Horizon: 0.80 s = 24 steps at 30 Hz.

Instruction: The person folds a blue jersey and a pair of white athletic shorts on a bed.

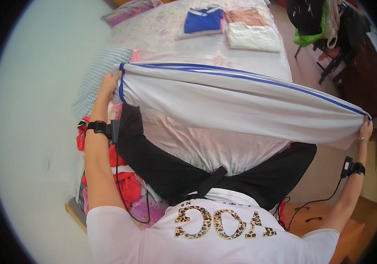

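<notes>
Between my two hands a white cloth garment with blue stripes [228, 99] is stretched out, its striped edge along the top. My left hand [110, 84] grips the end with the blue band, beside a checked pillow. At the far right, my right hand [366, 128] pinches the other end, which reaches past the edge of the bed. The garment hangs above the bed and my spread legs, with folds running along its length. Whether it is a pair of trousers or another piece, I cannot tell.
Folded blue [204, 20], white [253, 37] and peach [245, 16] garments lie on the bed [162, 33]. A checked pillow [104, 71] leans by the left wall. Red clothes [127, 188] are heaped at my left side. Bags [307, 39] hang at the upper right; a wooden cabinet [333, 221] stands lower right.
</notes>
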Available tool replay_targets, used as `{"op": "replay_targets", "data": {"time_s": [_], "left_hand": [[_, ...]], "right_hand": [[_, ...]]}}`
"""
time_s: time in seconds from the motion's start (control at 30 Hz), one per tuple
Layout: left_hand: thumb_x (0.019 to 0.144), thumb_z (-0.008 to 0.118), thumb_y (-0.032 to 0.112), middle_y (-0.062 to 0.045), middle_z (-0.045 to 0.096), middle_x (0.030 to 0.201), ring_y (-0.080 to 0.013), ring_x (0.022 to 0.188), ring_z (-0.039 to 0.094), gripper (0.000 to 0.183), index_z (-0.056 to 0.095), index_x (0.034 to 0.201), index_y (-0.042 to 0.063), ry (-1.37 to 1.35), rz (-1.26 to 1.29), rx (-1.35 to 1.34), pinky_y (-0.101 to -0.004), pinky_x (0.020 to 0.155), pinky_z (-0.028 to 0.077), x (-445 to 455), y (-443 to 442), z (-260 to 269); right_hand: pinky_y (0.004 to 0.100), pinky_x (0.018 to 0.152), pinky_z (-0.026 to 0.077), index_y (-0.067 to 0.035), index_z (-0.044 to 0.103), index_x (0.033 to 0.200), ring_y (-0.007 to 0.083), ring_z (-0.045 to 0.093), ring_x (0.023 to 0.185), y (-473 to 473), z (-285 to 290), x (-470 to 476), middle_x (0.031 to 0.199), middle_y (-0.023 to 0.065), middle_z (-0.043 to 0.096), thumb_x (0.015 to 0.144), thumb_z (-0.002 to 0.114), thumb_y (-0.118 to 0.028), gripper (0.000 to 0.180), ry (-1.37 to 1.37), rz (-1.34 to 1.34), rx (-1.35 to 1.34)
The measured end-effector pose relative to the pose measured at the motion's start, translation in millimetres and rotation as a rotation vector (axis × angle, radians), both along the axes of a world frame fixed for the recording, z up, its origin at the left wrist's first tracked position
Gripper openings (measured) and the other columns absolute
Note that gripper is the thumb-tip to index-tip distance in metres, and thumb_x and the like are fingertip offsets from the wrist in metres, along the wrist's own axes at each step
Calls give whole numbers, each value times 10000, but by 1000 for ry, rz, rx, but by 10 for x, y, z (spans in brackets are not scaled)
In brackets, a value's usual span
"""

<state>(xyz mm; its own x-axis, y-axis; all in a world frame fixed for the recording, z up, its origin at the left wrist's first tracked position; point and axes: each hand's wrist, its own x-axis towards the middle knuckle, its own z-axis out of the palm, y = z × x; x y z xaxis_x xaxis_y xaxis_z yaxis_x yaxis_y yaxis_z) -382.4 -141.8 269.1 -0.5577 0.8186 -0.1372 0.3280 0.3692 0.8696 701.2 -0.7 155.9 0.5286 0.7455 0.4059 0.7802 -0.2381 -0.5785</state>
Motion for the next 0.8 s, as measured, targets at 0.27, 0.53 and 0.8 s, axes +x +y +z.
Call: {"op": "replay_targets", "data": {"time_s": [0.27,0.53,0.8], "left_hand": [[879,617,321,-117,640,1021,-191,893,569,425,565,1128,-19,187,0,-152,-328,792,441,-652,260,-1038],[862,619,378,-152,666,1024,-222,929,612,483,604,1119,-31,415,-67,-248,-330,808,451,-1257,1023,-1504],[808,632,372,-200,631,1009,-361,987,579,416,612,1032,22,1013,183,-98,-447,867,427,-925,1803,-2199]], "right_hand": [[313,722,457,16,624,955,142,567,762,594,-413,-932,826,79,654,900,585,-370,392,34,162,-80],[370,781,464,41,612,997,289,623,863,1642,-479,-2119,929,185,658,873,594,-396,454,-87,99,-238],[406,834,462,68,603,1035,374,615,962,2263,-912,-2234,1024,244,641,862,581,-423,521,-228,36,-383]]}}
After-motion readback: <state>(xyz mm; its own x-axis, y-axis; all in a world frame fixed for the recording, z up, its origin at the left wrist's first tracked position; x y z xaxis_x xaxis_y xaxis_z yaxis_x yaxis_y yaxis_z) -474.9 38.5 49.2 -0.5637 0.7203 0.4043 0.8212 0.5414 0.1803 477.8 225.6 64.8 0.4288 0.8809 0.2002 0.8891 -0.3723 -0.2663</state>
